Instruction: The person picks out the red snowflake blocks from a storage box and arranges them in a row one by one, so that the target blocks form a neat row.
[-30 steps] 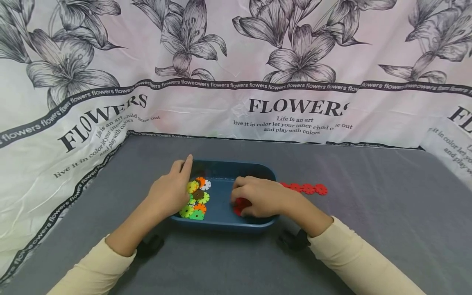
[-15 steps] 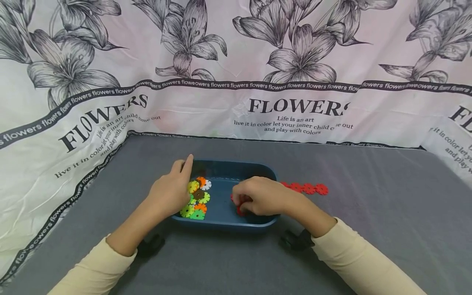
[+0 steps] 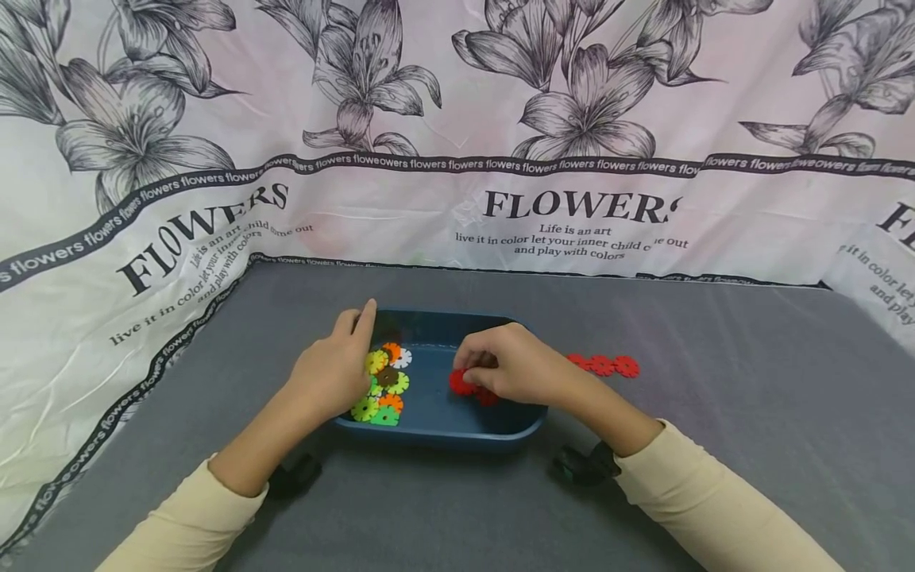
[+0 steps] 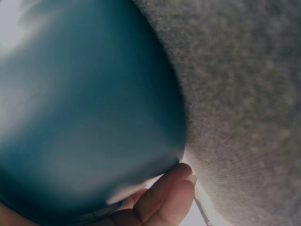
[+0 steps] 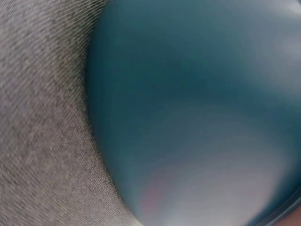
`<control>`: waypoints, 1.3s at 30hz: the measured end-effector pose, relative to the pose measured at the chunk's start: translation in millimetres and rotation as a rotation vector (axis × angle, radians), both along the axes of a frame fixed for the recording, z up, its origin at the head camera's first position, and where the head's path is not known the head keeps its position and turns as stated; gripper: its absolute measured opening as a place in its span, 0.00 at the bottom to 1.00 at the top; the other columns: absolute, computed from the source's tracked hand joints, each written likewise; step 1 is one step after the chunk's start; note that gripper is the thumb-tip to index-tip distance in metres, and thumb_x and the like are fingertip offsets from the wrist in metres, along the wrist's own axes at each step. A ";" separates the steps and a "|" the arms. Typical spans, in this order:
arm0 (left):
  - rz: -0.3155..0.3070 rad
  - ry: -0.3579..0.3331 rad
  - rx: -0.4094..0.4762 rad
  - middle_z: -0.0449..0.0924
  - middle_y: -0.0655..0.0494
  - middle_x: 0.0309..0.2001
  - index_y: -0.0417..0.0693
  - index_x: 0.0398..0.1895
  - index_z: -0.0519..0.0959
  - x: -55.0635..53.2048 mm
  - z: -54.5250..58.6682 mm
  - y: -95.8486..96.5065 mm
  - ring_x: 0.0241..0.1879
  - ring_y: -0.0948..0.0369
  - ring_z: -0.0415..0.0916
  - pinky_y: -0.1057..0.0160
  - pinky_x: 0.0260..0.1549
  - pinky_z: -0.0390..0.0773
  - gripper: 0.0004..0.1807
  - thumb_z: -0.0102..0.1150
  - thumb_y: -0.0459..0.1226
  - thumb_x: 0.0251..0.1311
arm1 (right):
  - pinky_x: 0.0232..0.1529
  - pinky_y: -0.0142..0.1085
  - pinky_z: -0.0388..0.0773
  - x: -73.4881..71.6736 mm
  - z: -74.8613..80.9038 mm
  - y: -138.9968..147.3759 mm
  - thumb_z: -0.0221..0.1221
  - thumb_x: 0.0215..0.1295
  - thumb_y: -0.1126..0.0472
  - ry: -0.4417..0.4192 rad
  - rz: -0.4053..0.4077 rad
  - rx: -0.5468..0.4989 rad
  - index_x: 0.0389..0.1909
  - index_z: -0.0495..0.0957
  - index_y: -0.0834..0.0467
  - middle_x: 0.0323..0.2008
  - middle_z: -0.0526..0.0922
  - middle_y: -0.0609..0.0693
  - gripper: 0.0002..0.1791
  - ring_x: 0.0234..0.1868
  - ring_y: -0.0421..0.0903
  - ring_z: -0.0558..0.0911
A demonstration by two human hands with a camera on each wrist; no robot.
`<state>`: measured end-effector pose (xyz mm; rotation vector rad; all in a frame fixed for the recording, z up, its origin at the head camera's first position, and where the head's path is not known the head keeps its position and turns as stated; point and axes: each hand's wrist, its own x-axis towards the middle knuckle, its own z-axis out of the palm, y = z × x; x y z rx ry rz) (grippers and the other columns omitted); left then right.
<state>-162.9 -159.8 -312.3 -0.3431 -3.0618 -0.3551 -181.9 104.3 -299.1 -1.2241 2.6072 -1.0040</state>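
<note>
A dark blue tray (image 3: 436,435) stands on the table in the head view. My left hand (image 3: 327,373) grips its left end; the left wrist view has those fingers curled at the tray's outer wall (image 4: 94,108). Several yellow, green, orange, white and brown notched plastic discs (image 3: 387,377) lie beside that hand inside the tray. Over the tray's right half, my right hand (image 3: 511,361) pinches a red notched disc (image 3: 461,382) between thumb and fingers. Another red disc (image 3: 488,396) shows under the hand; whether the two are joined I cannot tell. The right wrist view shows mainly the tray's blurred outside (image 5: 188,103).
A row of red discs (image 3: 602,365) lies on the grey tabletop (image 3: 729,397), right of the tray, partly behind the right wrist. A flower-printed cloth (image 3: 400,206) hangs along the back. Dark wrist devices (image 3: 582,465) sit below both wrists.
My right hand has lifted slightly from lower in the tray, and the red disc at its fingertips now shows clearly. The left hand has stayed on the tray's left end.
</note>
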 end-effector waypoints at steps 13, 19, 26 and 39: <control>0.002 0.010 0.002 0.58 0.33 0.71 0.39 0.80 0.47 -0.4 0.1 0.4 0.16 0.56 0.64 0.61 0.16 0.65 0.48 0.57 0.26 0.57 | 0.39 0.33 0.81 3.3 6.0 5.1 0.66 0.62 0.70 -0.057 -0.058 -0.051 0.43 0.85 0.59 0.35 0.86 0.47 0.09 0.33 0.39 0.82; 0.005 0.009 -0.002 0.58 0.33 0.71 0.39 0.80 0.47 0.0 0.9 0.6 0.16 0.56 0.64 0.60 0.17 0.66 0.48 0.57 0.26 0.57 | 0.40 0.36 0.82 6.1 9.4 13.4 0.66 0.62 0.71 -0.047 -0.072 -0.073 0.42 0.86 0.58 0.36 0.86 0.45 0.09 0.34 0.39 0.83; 0.008 0.008 -0.005 0.58 0.33 0.70 0.39 0.80 0.47 0.4 0.6 0.4 0.19 0.55 0.67 0.60 0.18 0.68 0.48 0.58 0.26 0.57 | 0.36 0.37 0.81 9.3 14.1 25.7 0.66 0.62 0.69 -0.108 -0.103 -0.099 0.42 0.86 0.57 0.36 0.86 0.46 0.09 0.32 0.42 0.83; 0.004 0.012 -0.003 0.58 0.33 0.70 0.39 0.80 0.47 0.4 -0.3 0.3 0.16 0.56 0.64 0.60 0.16 0.65 0.48 0.57 0.26 0.57 | 0.36 0.37 0.82 15.6 26.8 52.6 0.66 0.61 0.73 -0.119 -0.189 -0.148 0.41 0.87 0.59 0.38 0.87 0.50 0.10 0.35 0.47 0.86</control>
